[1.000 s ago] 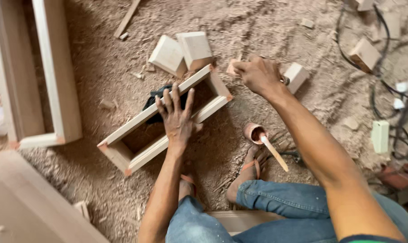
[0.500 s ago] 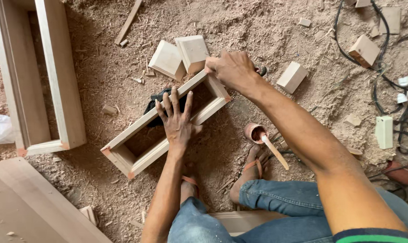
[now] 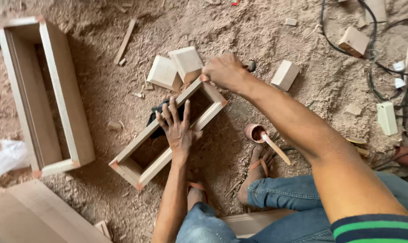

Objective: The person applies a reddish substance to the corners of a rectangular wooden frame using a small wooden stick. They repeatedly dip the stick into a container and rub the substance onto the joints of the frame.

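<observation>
- Since the earlier frames the right hand [image 3: 225,72] has come in from the loose blocks on the right to the far corner of the small wooden frame [image 3: 168,132]; the left hand [image 3: 177,128] has stayed flat on the frame's near rail.
- The sawdust floor [image 3: 267,27] carries everything in view.
- A large wooden frame [image 3: 55,96], long and open, lies at the left, well apart from both hands.
- A flat board [image 3: 28,216] fills the lower left corner.
- The small wooden frame lies slantwise in the middle, just ahead of the person's feet, with red-brown marks at its corners.
- The right hand sits closed on the frame's upper right corner; whether the fingers grip anything there cannot be told.
- The left hand has its fingers [image 3: 172,110] spread open, pressing the long rail, with a dark object [image 3: 161,110] just beyond the fingertips inside the frame.
- Two pale wooden blocks [image 3: 174,67] lie touching each other just beyond the frame's far corner, beside the right hand.
- A single block [image 3: 285,75] lies right of that hand, another block [image 3: 353,41] further right among black cables [image 3: 375,67].
- A pale green rectangular box [image 3: 387,118] lies at the right edge.
- A small brown cup [image 3: 255,132] with a flat stick [image 3: 276,148] stands near the right foot.
</observation>
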